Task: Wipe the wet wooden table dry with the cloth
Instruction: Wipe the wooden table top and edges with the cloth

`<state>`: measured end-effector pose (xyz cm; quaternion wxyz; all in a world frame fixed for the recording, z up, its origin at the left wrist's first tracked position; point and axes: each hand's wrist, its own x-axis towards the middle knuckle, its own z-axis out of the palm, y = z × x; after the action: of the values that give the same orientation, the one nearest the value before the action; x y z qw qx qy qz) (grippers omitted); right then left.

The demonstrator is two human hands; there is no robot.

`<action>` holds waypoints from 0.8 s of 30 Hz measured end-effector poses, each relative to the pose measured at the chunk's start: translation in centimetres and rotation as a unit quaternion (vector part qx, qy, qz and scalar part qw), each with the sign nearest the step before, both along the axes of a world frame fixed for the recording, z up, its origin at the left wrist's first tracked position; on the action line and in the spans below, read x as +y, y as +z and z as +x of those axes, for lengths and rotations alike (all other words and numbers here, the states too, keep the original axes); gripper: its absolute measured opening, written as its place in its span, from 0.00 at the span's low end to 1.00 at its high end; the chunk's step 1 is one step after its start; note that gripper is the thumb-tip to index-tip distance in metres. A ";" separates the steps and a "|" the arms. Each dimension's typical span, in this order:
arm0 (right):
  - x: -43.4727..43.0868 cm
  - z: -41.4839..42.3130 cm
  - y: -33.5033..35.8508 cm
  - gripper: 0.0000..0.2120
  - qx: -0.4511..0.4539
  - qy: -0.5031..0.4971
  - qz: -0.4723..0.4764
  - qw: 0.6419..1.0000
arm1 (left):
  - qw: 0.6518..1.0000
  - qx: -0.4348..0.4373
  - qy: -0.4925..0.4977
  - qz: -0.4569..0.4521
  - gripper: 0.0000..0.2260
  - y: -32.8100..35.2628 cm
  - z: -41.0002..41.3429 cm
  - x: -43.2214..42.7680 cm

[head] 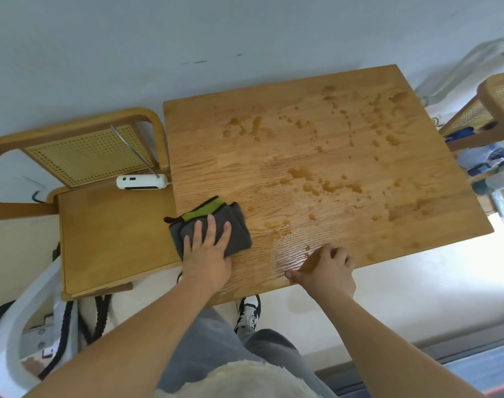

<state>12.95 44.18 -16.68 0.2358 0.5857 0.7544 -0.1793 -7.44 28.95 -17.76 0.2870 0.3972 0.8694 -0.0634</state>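
Note:
The wooden table fills the middle of the view, with puddles and drops of water spread over its centre, right side and near edge. A folded grey cloth with a green strip lies at the table's near left corner. My left hand presses flat on the cloth, fingers spread. My right hand rests on the table's near edge to the right of the cloth, fingers curled on the wet wood, holding nothing.
A wooden chair with a cane back stands against the table's left side; a white device lies on its seat. Another cane chair and several bottles are at the right. My legs and shoe are below the table's edge.

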 end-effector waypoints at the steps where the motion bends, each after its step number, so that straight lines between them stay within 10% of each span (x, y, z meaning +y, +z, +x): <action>1: -0.1 0.0 0.0 0.64 0.000 0.000 0.001 1.000 | 1.000 -0.003 -0.020 0.000 0.35 0.1 1.7 0.1; 6: 0.0 -0.1 0.1 0.64 -0.004 0.008 0.003 1.000 | 0.951 -0.054 -0.303 0.014 0.32 -0.1 2.6 -0.7; 13: 0.9 0.7 1.2 0.54 0.021 -0.010 0.002 1.000 | 0.999 -0.014 -0.031 0.006 0.34 0.4 0.3 4.1; 20: 1.7 2.9 0.2 0.60 0.060 -0.012 0.028 0.998 | 0.919 -0.035 -0.392 0.008 0.30 0.0 1.4 2.6; 24: 2.4 3.0 0.5 0.57 0.057 0.005 0.019 0.998 | 0.963 -0.016 -0.266 -0.026 0.34 0.6 -0.8 6.5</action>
<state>15.99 46.58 -16.23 0.1824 0.5750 0.7730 -0.1964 -8.26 35.46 -17.12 0.2835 0.6077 0.7256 -0.1542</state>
